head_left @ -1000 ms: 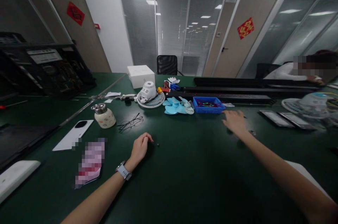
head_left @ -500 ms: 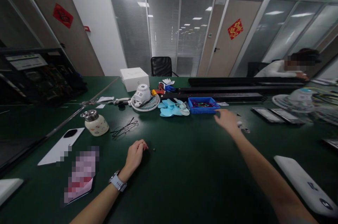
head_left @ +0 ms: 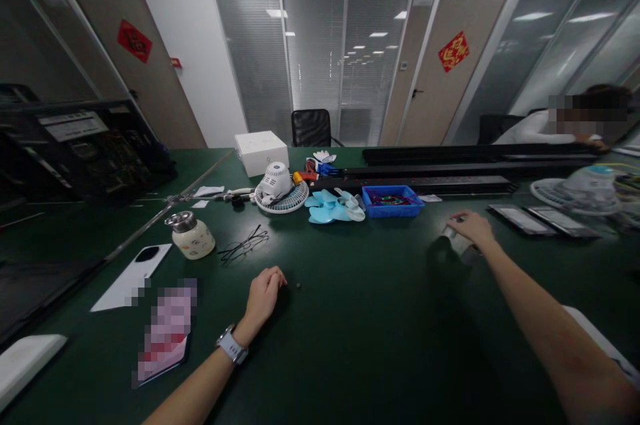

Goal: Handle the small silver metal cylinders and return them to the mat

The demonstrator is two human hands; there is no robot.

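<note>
My left hand (head_left: 265,293) rests on the dark green table (head_left: 360,318) with its fingers curled under, and nothing shows in them. A tiny dark screw (head_left: 299,285) lies just to its right, apart from the fingers. A watch (head_left: 231,345) is on that wrist. My right hand (head_left: 473,227) is stretched out to the right of the blue tray (head_left: 393,201). Its fingers are bent down around a small pale part (head_left: 451,235) on the table, which I cannot identify.
Pale blue fan blades (head_left: 334,206), a white fan motor on its grille (head_left: 280,189), glasses (head_left: 245,245), a small jar (head_left: 193,235) and a white phone (head_left: 133,268) lie ahead and left. Long black rails (head_left: 450,169) cross the back. Another person (head_left: 540,128) sits far right.
My right hand has drawn back from the blue tray, shifted right and curled its spread fingers over the small part. My left hand has stayed put.
</note>
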